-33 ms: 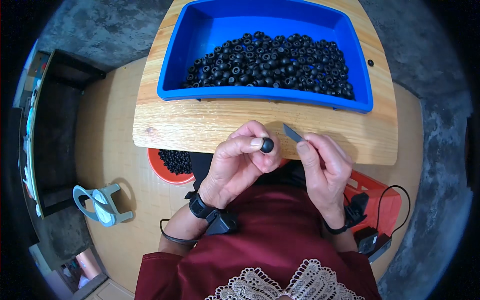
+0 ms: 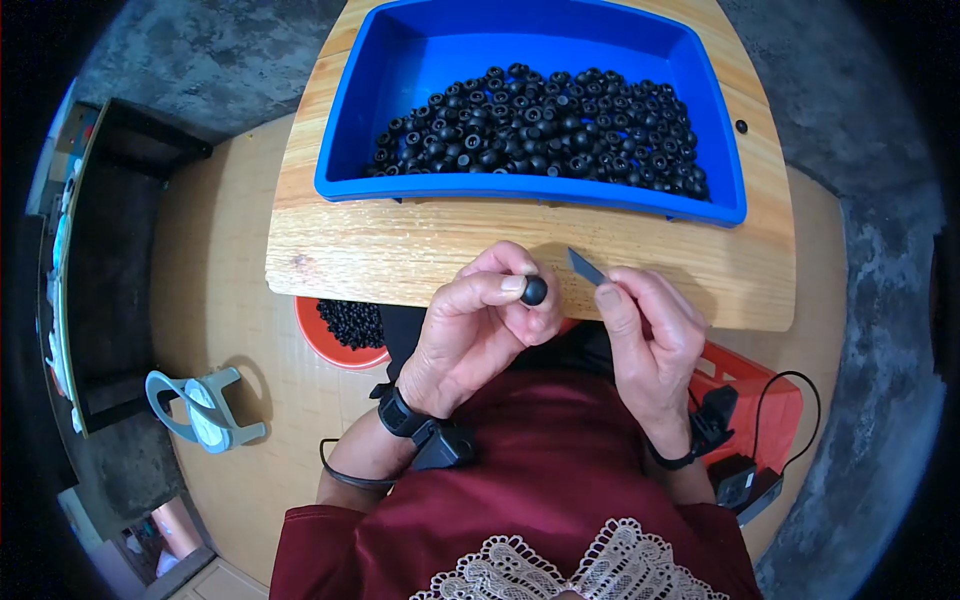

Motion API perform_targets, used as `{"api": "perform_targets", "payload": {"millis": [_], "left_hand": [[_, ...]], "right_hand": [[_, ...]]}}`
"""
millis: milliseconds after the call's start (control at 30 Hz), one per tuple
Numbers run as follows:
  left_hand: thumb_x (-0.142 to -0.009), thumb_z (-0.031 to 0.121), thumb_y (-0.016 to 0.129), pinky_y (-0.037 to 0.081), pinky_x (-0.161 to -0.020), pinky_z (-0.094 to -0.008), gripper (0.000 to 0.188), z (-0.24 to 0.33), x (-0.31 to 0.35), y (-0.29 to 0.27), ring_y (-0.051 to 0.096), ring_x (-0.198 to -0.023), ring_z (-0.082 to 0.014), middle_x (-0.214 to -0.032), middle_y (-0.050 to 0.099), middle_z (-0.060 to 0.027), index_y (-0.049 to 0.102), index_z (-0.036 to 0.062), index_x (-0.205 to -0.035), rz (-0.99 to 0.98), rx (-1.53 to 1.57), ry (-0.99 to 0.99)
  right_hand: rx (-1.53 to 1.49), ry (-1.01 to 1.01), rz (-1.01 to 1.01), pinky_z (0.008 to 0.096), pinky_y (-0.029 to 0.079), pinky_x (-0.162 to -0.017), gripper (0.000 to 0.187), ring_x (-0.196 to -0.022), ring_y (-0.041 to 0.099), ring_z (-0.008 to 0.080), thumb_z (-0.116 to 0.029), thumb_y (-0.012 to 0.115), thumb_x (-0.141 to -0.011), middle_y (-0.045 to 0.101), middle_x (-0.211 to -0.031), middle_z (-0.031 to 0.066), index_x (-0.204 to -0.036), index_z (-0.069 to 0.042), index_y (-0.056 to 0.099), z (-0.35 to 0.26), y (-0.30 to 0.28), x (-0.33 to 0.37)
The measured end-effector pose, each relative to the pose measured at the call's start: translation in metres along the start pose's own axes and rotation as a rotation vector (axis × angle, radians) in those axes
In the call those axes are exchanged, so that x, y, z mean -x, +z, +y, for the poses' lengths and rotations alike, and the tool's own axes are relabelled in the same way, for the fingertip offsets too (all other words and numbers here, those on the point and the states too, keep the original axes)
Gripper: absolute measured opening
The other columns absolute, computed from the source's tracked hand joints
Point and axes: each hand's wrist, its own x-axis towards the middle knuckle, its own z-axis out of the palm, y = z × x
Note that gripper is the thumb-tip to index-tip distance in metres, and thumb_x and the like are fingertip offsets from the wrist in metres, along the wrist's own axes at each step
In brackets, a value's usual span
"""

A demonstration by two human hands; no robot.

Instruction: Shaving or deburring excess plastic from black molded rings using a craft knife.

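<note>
Between the thumb and fingers of my left hand [image 2: 482, 325] is a small round black knob [image 2: 535, 291], its smooth domed side showing. My right hand [image 2: 655, 345] pinches a slim grey blade [image 2: 583, 266] whose pointed tip angles up and to the left. Blade and knob are apart, both over the near edge of the wooden table [image 2: 430, 240]. Beyond my hands stands a blue tray [image 2: 530, 188] holding a heap of similar black knobs [image 2: 540, 125], some with their hollow ends up.
One loose black piece [image 2: 741, 126] lies right of the tray. Below the table's left edge is an orange basin [image 2: 318, 335] of small black parts. A red crate [image 2: 770, 400] stands at my right, beside a black cable. On the floor at left is a grey-blue stool [image 2: 210, 408].
Almost nothing differs. The blade in my right hand has shifted very slightly to the right; my left hand and the knob stay in place.
</note>
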Motion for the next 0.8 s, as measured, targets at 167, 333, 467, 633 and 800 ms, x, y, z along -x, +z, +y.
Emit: {"api": "perform_targets", "payload": {"millis": [167, 333, 467, 633, 800], "left_hand": [[-0.084, 0.008, 0.057, 0.043, -0.060, -0.0289, 0.010, -0.001, -0.001, 0.004, 0.053, -0.067, -0.0182, -0.078, 0.058, -0.0091, 0.059, 0.0033, -0.093, 0.014, 0.099, -0.011], [-0.085, 0.007, 0.058, 0.050, -0.063, -0.0287, 0.013, 0.000, 0.002, 0.008, 0.061, -0.069, -0.0177, -0.084, 0.061, -0.0108, 0.058, 0.0023, -0.097, 0.146, -0.014, -0.018], [-0.086, 0.007, 0.058, 0.050, -0.063, -0.0288, 0.012, 0.004, -0.001, 0.006, 0.061, -0.068, -0.0167, -0.082, 0.062, -0.0101, 0.057, 0.0026, -0.096, 0.027, -0.053, -0.026], [-0.083, 0.011, 0.058, 0.041, -0.060, -0.0291, 0.016, 0.003, -0.007, 0.009, 0.054, -0.068, -0.0180, -0.076, 0.056, -0.0085, 0.060, 0.0066, -0.099, 0.001, -0.008, -0.018], [-0.086, 0.016, 0.057, 0.039, -0.054, -0.0267, 0.020, 0.006, -0.011, 0.014, 0.051, -0.071, -0.0190, -0.078, 0.051, -0.0081, 0.060, 0.0086, -0.104, 0.184, 0.076, -0.061]], "right_hand": [[-0.117, 0.052, -0.006, 0.0260, 0.040, -0.048, 0.011, -0.053, 0.052, 0.0122, -0.009, 0.067, -0.081, 0.057, -0.065, 0.0057, -0.084, 0.001, 0.062, -0.006, -0.001, -0.006], [-0.243, 0.029, -0.078, 0.0266, 0.044, -0.052, 0.014, -0.057, 0.058, 0.0167, -0.010, 0.069, -0.080, 0.059, -0.066, 0.0080, -0.079, 0.000, 0.060, -0.012, 0.015, -0.013], [-0.239, 0.045, -0.133, 0.0299, 0.045, -0.053, 0.011, -0.059, 0.060, 0.0209, -0.008, 0.066, -0.081, 0.058, -0.065, 0.0089, -0.079, 0.000, 0.059, -0.016, 0.009, -0.018], [0.109, -0.003, -0.079, 0.0331, 0.043, -0.051, 0.008, -0.056, 0.058, 0.0246, -0.006, 0.066, -0.078, 0.056, -0.065, 0.0111, -0.078, -0.002, 0.059, -0.013, -0.011, -0.041], [0.442, -0.123, -0.022, 0.0401, 0.046, -0.055, 0.010, -0.062, 0.060, 0.0321, -0.012, 0.065, -0.077, 0.061, -0.069, 0.0134, -0.075, -0.003, 0.062, 0.014, -0.016, -0.093]]}}
